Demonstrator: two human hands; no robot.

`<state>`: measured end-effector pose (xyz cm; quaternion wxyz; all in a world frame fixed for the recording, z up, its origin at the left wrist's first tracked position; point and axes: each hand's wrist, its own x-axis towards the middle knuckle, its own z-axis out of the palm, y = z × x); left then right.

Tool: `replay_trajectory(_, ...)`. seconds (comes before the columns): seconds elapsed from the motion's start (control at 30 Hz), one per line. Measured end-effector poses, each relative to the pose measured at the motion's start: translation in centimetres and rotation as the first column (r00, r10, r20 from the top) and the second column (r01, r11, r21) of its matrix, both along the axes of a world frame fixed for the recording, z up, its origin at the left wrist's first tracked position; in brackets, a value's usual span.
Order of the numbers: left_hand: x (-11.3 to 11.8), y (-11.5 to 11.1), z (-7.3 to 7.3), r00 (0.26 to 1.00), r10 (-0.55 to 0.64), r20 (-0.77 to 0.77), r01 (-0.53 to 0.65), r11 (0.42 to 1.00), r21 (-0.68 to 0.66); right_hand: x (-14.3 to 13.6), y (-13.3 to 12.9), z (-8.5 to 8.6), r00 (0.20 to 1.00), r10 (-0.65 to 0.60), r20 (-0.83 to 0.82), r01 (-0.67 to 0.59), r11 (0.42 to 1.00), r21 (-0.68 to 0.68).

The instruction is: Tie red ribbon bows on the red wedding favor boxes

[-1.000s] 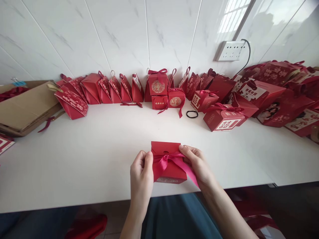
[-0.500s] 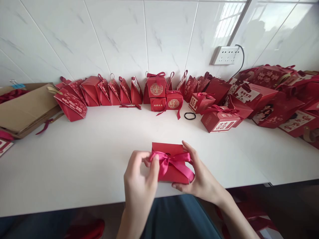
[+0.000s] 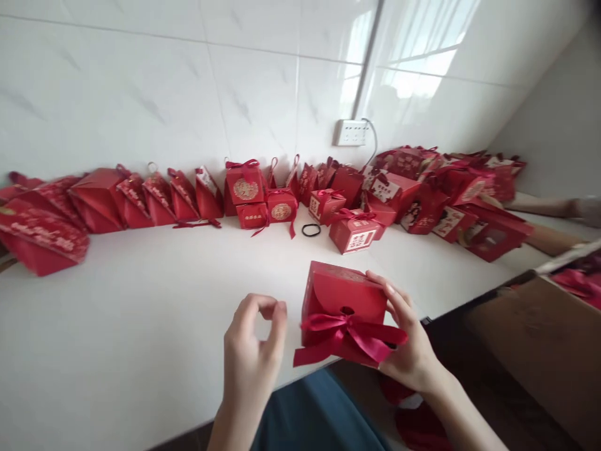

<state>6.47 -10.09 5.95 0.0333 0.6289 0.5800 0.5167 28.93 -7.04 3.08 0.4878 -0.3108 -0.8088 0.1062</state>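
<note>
My right hand (image 3: 407, 341) grips a small red gift box (image 3: 339, 297) by its right side, lifted at the near edge of the white table (image 3: 141, 313). A red ribbon bow (image 3: 350, 335) is tied across the box front. My left hand (image 3: 251, 354) hovers just left of the box, fingers curled with thumb and forefinger nearly meeting, holding nothing and not touching the box.
A row of red gift boxes and bags (image 3: 244, 191) lines the tiled wall, piling up at the right (image 3: 436, 197). A black hair tie (image 3: 310, 230) lies near them. A wall socket (image 3: 351, 132) has a cable. An open cardboard box (image 3: 539, 326) stands right.
My left hand has let go of the ribbon and pulled away. My right hand has lifted and turned the box to the right; the view has swung right.
</note>
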Motion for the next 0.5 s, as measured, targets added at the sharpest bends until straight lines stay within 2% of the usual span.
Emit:
replay_trajectory(0.07,0.6,1.4,-1.3,0.990,-0.116,-0.083,0.103,0.983,-0.151,3.5,-0.7,0.8,0.983,-0.180,0.028,0.179,0.983,0.034)
replay_trajectory(0.13,2.2,2.5,-2.7,0.939,-0.281,-0.199,0.246,0.952,-0.184,7.6,-1.8,1.9,0.913,-0.407,-0.014,0.407,0.912,0.060)
replay_trajectory(0.2,4.5,3.3,-4.0,0.865,-0.410,-0.290,0.370,0.910,-0.185,11.9,-3.4,3.4,0.773,-0.628,-0.090,0.633,0.772,0.050)
replay_trajectory(0.27,7.1,4.0,-5.1,0.794,-0.483,-0.370,0.455,0.875,-0.164,15.8,-5.6,5.2,0.610,-0.774,-0.169,0.785,0.619,0.003)
replay_trajectory(0.3,8.3,4.3,-5.7,0.760,-0.501,-0.414,0.486,0.861,-0.150,17.7,-6.9,6.2,0.539,-0.816,-0.209,0.832,0.555,-0.020)
replay_trajectory(0.37,10.4,5.1,-6.8,0.694,-0.519,-0.499,0.535,0.836,-0.124,21.1,-9.6,7.9,0.434,-0.860,-0.269,0.883,0.465,-0.064)
replay_trajectory(0.47,12.1,6.7,-9.0,0.629,-0.494,-0.600,0.562,0.823,-0.089,25.7,-13.9,9.7,0.294,-0.887,-0.357,0.917,0.367,-0.158)
replay_trajectory(0.5,12.2,7.2,-9.8,0.618,-0.475,-0.627,0.559,0.826,-0.074,27.1,-15.3,10.1,0.245,-0.878,-0.412,0.900,0.364,-0.240)
